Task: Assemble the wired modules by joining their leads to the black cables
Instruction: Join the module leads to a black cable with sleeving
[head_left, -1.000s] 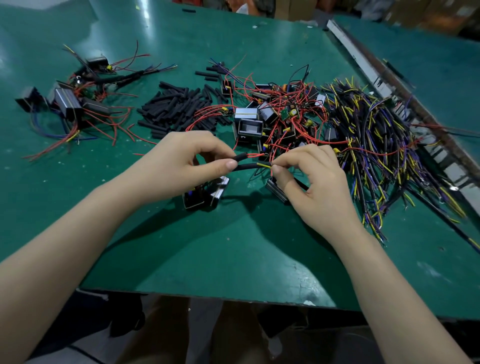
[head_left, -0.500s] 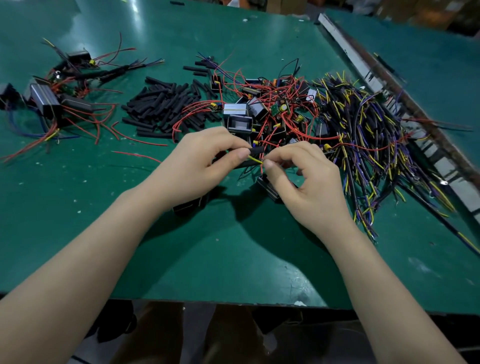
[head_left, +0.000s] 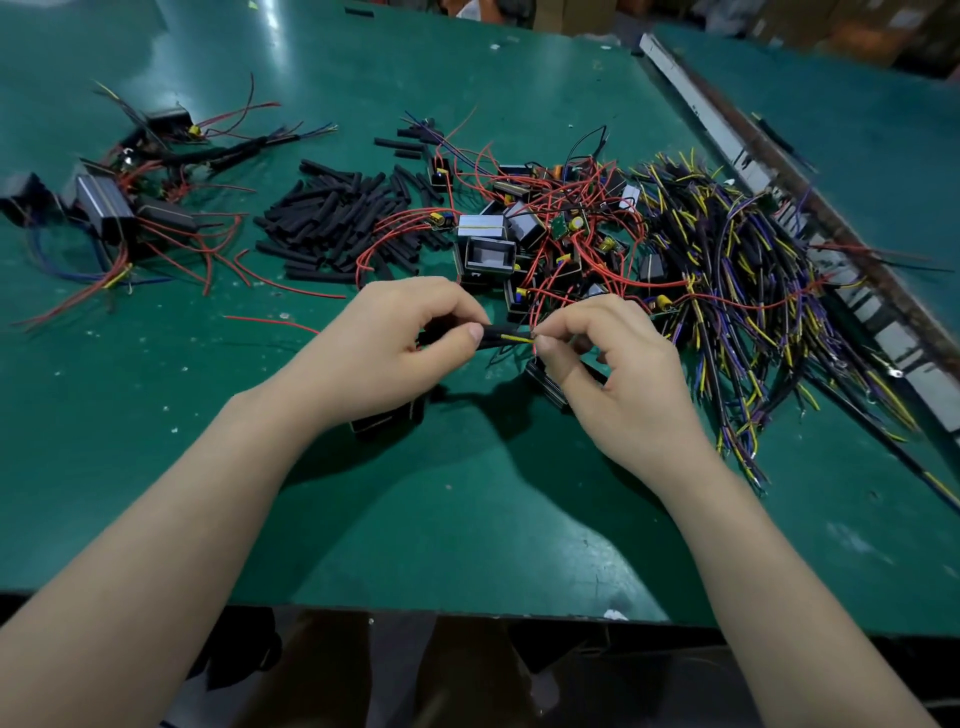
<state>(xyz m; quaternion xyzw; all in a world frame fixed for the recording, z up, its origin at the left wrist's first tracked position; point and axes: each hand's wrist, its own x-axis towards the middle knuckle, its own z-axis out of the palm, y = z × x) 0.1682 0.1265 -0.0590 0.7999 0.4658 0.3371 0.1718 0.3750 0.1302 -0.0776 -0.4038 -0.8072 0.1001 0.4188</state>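
My left hand (head_left: 410, 343) pinches a black cable (head_left: 496, 333) between thumb and fingers, just above the green table. A yellow lead (head_left: 517, 339) sticks out of the cable's end toward my right hand (head_left: 618, 364), whose thumb and forefinger pinch the tip of that lead together with a thin red wire. A black module (head_left: 389, 418) lies under my left wrist and another (head_left: 545, 384) under my right palm, both partly hidden. Their link to the held wires is hidden.
A heap of modules with red leads (head_left: 550, 234) lies just beyond my hands. Black sleeve pieces (head_left: 343, 223) are piled to its left, black cables with yellow and purple ends (head_left: 737, 291) to its right. Finished assemblies (head_left: 130, 208) sit far left. A metal rail (head_left: 810, 208) borders the right.
My hands have drawn together: the right fingertips came up to the cable end held by the left hand. The yellow lead now shows between them.
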